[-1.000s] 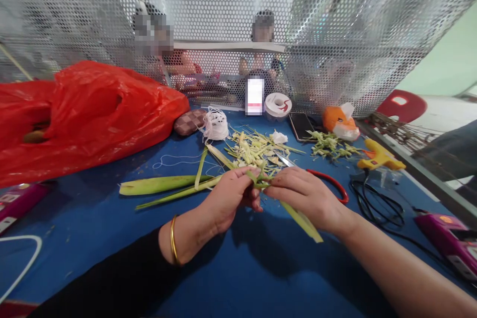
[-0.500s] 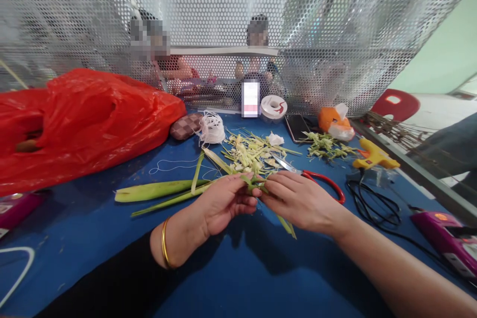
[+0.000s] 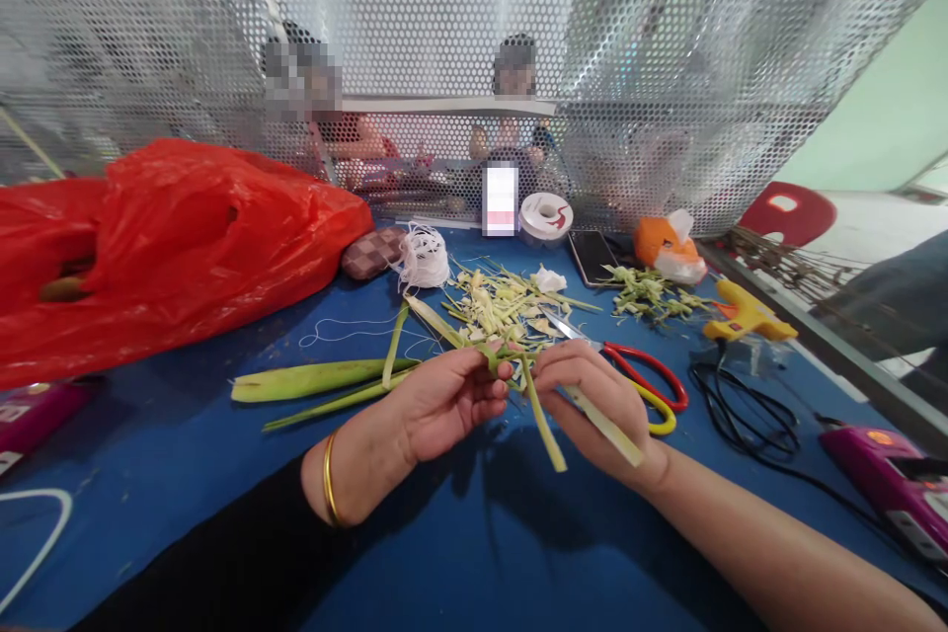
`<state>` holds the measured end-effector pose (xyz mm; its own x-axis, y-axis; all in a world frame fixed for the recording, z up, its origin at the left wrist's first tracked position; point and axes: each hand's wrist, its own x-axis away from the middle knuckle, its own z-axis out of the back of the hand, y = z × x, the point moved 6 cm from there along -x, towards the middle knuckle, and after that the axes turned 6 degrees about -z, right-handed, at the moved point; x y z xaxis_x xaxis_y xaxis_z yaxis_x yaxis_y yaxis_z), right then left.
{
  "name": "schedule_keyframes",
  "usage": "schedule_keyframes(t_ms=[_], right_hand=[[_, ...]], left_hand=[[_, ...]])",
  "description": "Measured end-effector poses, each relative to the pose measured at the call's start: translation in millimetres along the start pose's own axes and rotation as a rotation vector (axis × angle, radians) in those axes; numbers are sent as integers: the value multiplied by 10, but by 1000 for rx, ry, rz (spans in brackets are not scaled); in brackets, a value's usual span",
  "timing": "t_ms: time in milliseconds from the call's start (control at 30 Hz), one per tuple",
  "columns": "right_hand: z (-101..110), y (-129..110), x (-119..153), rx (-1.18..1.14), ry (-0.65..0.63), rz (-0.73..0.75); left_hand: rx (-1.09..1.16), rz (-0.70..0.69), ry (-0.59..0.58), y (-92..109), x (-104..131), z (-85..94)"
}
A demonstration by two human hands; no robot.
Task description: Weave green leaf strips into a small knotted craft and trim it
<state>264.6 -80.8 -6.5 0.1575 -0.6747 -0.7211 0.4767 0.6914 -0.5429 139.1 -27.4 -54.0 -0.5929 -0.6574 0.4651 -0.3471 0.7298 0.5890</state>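
My left hand [image 3: 451,405], with a gold bangle at the wrist, pinches a small folded piece of green leaf [image 3: 490,355] between thumb and fingers. A pale leaf strip [image 3: 543,420] hangs down from that piece. My right hand [image 3: 592,405] is closed on another leaf strip [image 3: 607,427], whose free end lies across its fingers toward the wrist. Scissors [image 3: 652,375] with red and yellow handles lie just behind my right hand. Left of my hands rest a wide green leaf stalk [image 3: 311,380] and thinner strips.
Leaf scraps [image 3: 496,301] are heaped beyond my hands. A white string bundle [image 3: 424,257], a ribbon spool [image 3: 546,217] and a phone [image 3: 592,257] stand farther back. A red plastic bag [image 3: 222,247] is at left; a yellow glue gun [image 3: 748,311] with black cable is at right.
My right hand has turned and drawn slightly away from my left. The two leaf strips now show in front of and over its fingers. The scissors' yellow handle has come into view.
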Motion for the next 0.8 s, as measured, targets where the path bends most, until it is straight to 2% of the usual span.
schedule_keyframes(t_ms=[100,200,300,433,500,600,733,800], right_hand=[[-16,105,17,-130,41,-135],[-73,195,46,-141,-25,-162],[-111,189,71,7,-113,-35],[-168,66,93,367,-217,275],[-170,24,86,461,-225,350],[-128,-31,65,496,-158,353],[-186,-127,105,364,-206,330],[-207,-147,115,277,-188,252]], left_hand=[[57,-15,67,14,-10,39],[133,-36,120,37,-17,63],[198,-37,129,48,-24,63],[212,-26,151,45,-23,68],[179,-37,177,47,-20,77],[70,-90,219,49,-19,100],[-153,-230,184,28,-37,100],[-260,-283,212,-2,-39,125]])
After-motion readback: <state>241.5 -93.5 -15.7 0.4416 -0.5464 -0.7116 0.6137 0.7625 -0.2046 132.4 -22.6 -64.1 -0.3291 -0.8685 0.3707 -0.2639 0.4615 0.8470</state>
